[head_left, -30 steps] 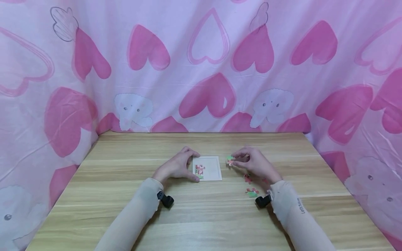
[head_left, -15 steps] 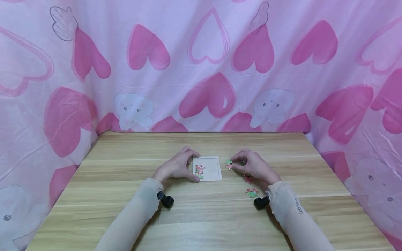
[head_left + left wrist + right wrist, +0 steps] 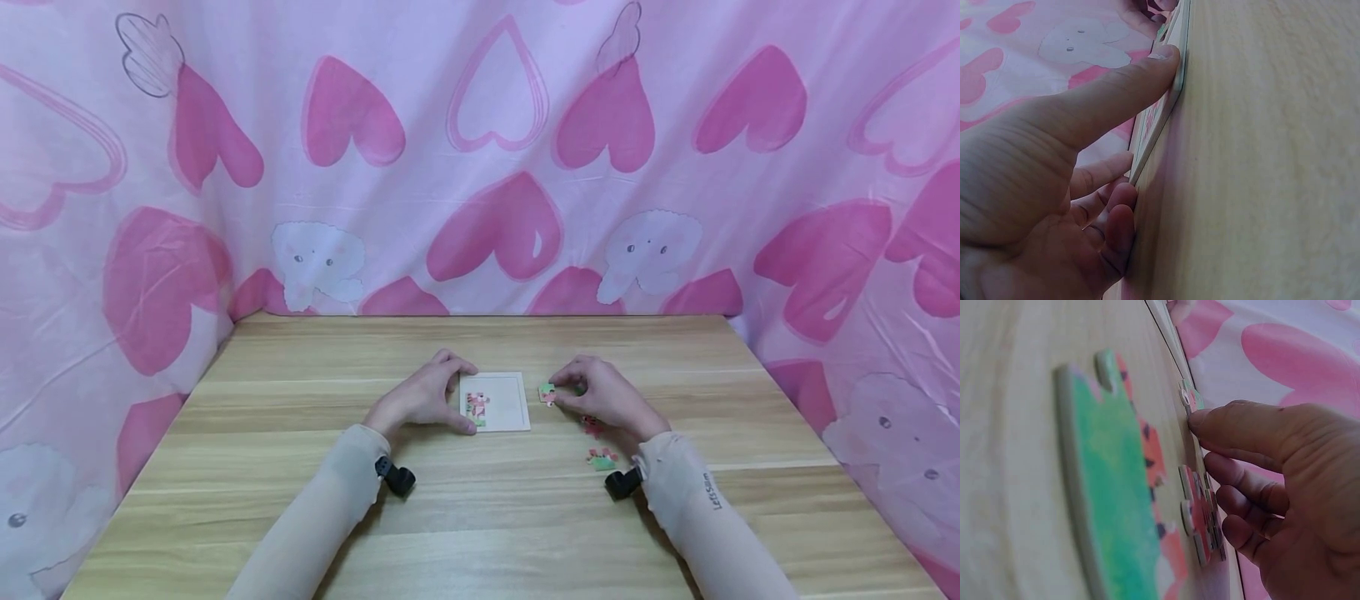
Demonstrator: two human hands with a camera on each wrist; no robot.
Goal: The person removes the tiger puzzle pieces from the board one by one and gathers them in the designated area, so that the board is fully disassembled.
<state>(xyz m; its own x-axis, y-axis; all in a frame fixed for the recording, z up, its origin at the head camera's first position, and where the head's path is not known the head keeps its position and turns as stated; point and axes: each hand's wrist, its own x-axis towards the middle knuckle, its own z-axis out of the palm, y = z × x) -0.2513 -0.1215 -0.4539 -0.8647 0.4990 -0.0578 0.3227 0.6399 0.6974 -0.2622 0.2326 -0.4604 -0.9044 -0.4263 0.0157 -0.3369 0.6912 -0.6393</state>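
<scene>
Two or so pieces [image 3: 476, 408] already sat in the near-left corner of the white puzzle tray [image 3: 510, 402], leaving most of its bed bare, so the work looked barely begun. At the left, the left hand [image 3: 422, 398] steadied the tray on the bench [image 3: 300, 500], thumb pressed along the near edge and fingers [image 3: 1110, 219] curled against its left side. Just right of the tray, the right hand [image 3: 609, 398] pinched a green-and-pink piece [image 3: 547, 392] between thumb and fingers, low over the bench and not yet over the tray. Further right and nearer the person, a red piece [image 3: 592, 427] lay partly under that hand and a green-and-red piece [image 3: 602, 459] lay loose by the wrist. By my reading, the held piece and both loose ones remained to be fitted; whether more pieces existed could not be told.
</scene>
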